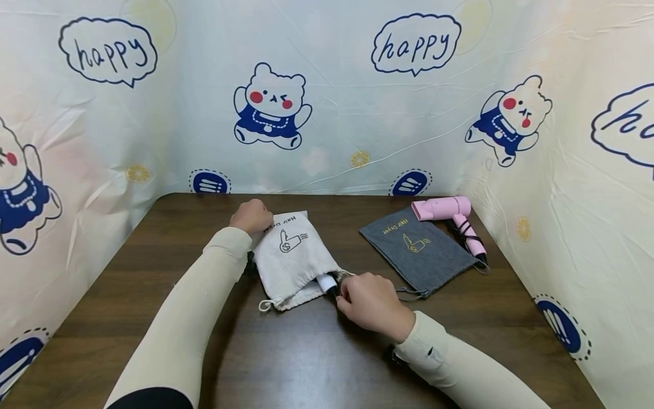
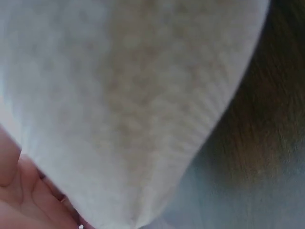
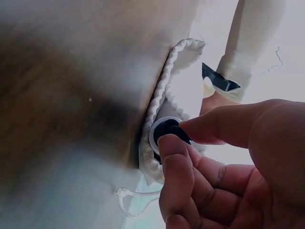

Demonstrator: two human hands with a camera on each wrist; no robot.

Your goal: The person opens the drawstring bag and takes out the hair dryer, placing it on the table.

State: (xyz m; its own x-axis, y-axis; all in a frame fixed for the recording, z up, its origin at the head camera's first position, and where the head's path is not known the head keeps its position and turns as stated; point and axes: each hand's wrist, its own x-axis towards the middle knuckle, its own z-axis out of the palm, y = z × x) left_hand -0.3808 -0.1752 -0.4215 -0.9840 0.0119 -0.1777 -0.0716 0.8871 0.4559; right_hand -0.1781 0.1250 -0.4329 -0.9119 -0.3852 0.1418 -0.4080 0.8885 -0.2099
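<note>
A white drawstring bag, printed with "Hair Dryer" and a dryer outline, lies on the table. At its far left corner my left hand grips the cloth; the left wrist view shows curled fingers beside the bag's narrow corner. From the mouth of the bag pokes the white handle of a hair dryer, with a black end; the rest is hidden inside. My right hand pinches that black end between thumb and fingers, as the right wrist view shows, right at the bag's opening.
To the right lies a grey drawstring bag with the same print in yellow. A pink hair dryer, a dark cord wound about its handle, rests across its far right corner. Printed cloth walls stand around the brown table.
</note>
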